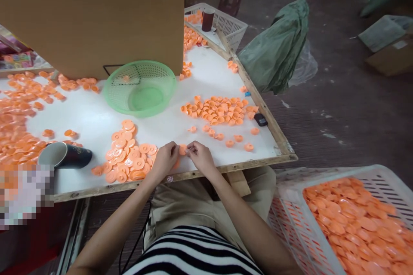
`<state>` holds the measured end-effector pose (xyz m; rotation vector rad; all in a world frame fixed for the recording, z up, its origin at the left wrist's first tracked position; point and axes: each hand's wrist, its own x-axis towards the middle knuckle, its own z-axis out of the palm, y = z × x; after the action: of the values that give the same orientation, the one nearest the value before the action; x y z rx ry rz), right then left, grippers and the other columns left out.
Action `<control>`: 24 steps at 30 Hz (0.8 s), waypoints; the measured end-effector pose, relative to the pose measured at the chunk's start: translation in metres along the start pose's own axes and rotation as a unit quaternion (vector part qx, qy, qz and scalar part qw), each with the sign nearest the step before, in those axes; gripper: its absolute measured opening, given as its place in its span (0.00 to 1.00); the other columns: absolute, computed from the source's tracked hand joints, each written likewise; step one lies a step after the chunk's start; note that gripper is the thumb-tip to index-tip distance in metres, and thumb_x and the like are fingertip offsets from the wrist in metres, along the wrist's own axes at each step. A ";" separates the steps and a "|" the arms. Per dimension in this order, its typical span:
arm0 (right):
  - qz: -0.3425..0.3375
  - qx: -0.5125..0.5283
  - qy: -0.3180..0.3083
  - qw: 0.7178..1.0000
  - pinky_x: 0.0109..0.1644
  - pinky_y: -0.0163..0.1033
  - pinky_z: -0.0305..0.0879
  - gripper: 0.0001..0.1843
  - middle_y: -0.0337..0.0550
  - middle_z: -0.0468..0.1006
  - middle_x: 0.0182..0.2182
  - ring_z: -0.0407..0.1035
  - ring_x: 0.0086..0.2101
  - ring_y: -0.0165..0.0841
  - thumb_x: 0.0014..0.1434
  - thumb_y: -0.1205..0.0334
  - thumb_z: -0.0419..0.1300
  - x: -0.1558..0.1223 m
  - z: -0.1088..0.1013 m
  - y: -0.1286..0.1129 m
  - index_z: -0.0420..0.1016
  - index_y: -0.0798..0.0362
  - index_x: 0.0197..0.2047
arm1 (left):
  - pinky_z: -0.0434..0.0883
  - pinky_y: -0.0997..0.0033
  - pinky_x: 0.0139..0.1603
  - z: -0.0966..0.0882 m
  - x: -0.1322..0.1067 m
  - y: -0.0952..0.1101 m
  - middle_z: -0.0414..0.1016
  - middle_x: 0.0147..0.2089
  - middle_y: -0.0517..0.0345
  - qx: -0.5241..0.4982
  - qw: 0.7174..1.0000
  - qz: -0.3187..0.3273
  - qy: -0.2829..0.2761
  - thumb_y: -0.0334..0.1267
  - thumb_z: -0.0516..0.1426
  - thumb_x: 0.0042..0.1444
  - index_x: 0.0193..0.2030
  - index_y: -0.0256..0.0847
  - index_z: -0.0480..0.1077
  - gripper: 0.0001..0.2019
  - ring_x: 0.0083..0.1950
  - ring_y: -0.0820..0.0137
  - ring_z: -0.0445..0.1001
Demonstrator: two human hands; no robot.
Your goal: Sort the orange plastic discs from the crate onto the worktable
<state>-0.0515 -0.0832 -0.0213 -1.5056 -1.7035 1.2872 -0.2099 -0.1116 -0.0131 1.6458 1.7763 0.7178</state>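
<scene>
Between my two hands, close to the table's front edge, is a small orange plastic piece (pixel 183 149). My left hand (pixel 166 158) pinches it from the left, and my right hand (pixel 200 157) pinches it from the right. Its exact shape is partly hidden by my fingers. Left of my left hand lies a pile of flat round orange plastic discs (pixel 129 154). Beyond my right hand spreads a group of small orange plastic cups (pixel 222 111), with several loose ones nearer to me.
A green plastic basket (pixel 140 109) stands before a large cardboard box (pixel 106 17). A dark cup (pixel 75 157) lies on its side at left, near more orange pieces (pixel 19 116). Wooden strips (pixel 267 116) edge the table. A white crate (pixel 383 176) of orange pieces stands at right.
</scene>
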 end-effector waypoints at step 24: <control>0.208 0.166 -0.149 0.952 0.13 0.26 0.53 0.13 0.37 0.74 0.18 0.70 0.15 0.31 0.57 0.59 0.64 0.034 -0.006 -0.012 0.62 0.53 0.31 | 0.72 0.72 0.19 -0.009 0.041 0.001 0.75 0.20 0.57 -0.318 0.891 -0.237 -0.221 0.47 0.68 0.45 0.34 0.39 0.62 0.21 0.17 0.68 0.73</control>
<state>-0.0599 -0.0482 -0.0149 -1.5711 -1.2739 1.9979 -0.2176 -0.0710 -0.0090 0.8034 1.3274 0.5512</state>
